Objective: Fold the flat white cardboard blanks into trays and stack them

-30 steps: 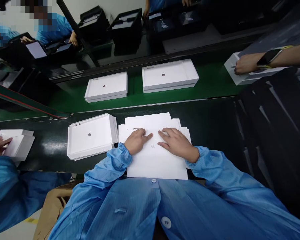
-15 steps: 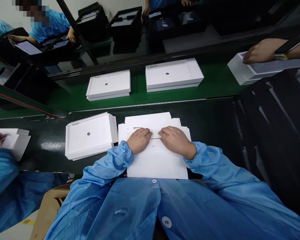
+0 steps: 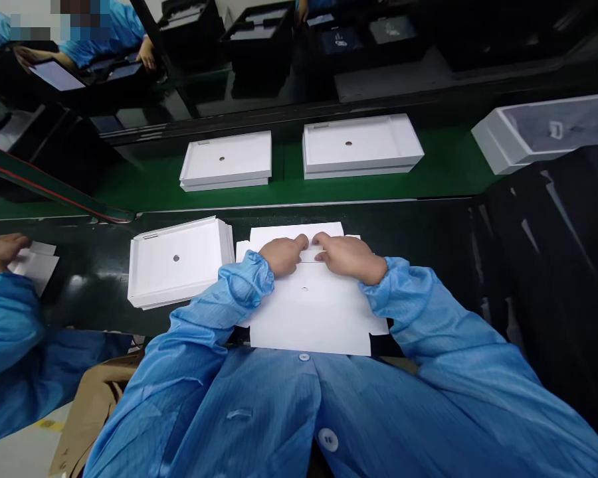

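A flat white cardboard box blank (image 3: 309, 312), with notched corners, a small hole and a crease line across it, lies in front of me at the table edge. My left hand (image 3: 285, 255) is on its upper part, thumb and forefinger closed at the strip beyond the crease. Close beside it, my right hand (image 3: 346, 255) grips the same strip, also thumb and forefinger, its tips almost meeting the left ones. The palms hide the blank's sides. Left of it, a stack of folded white trays (image 3: 182, 279) with a round hole touches or nearly touches the blank's edge.
On the green conveyor belt (image 3: 288, 182) stand two white tray stacks (image 3: 242, 156) (image 3: 373, 143). A white box (image 3: 508, 143) with a translucent sheet sits at the far right, behind black material (image 3: 553, 226). A co-worker's hand (image 3: 2, 252) handles white card at left. Other people work across the line.
Both hands have shifted slightly farther up the blank, their fingertips closer together. The co-worker's hand at the right box has gone from view; the left co-worker's hand has moved over its card.
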Motion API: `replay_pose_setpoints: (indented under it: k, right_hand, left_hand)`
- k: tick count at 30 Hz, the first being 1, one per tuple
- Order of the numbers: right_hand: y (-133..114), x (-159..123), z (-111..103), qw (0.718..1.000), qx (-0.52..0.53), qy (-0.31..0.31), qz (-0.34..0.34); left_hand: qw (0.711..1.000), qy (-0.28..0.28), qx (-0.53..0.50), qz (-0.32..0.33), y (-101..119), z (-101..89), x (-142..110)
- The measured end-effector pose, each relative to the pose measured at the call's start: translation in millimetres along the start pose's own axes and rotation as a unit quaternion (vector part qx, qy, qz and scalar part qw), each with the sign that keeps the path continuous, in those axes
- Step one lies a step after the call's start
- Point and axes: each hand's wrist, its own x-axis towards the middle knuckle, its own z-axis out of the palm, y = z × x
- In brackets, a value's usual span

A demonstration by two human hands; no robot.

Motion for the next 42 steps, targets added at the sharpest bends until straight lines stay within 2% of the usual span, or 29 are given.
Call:
replay_pose_setpoints:
  k: [3,6,11,17,25,30,35,39,42]
  right_hand:
    - [6.5,-10.2,6.9,0.995,-0.029,0.073,-0.061]
    - [11.9,-19.1,19.1,0.984,-0.045,0.122,-0.120]
    - [10.1,-15.7,31.4,0.976,-0.078,0.170,-0.108]
    - [6.9,-11.1,30.1,0.962,-0.123,0.180,-0.161]
    - [4.6,-16.2,25.6,0.969,-0.114,0.150,-0.160]
    - [17.8,-22.1,16.8,0.962,-0.122,0.172,-0.174]
    - [42.0,-32.2,28.0,0.958,-0.135,0.203,-0.153]
    - [46.7,-33.4,39.1,0.964,-0.125,0.199,-0.128]
    - [45.1,-30.0,39.3,0.968,-0.108,0.188,-0.129]
  left_hand:
    - [0.998,0.040,0.031,0.027,-5.9,1.8,-6.1]
    - [0.991,0.098,0.061,0.070,-11.2,12.0,-12.9]
    - [0.982,0.156,0.087,0.069,-14.5,30.8,-13.3]
    - [0.972,0.169,0.136,0.092,-12.5,35.7,-13.1]
    - [0.970,0.175,0.129,0.112,-14.3,39.7,-16.8]
    - [0.959,0.228,0.115,0.124,-25.6,43.5,-18.5]
    - [0.944,0.284,0.114,0.121,-37.1,50.7,-20.7]
    - [0.952,0.271,0.095,0.107,-37.6,56.1,-20.4]
    - [0.957,0.259,0.078,0.105,-36.8,57.0,-19.3]
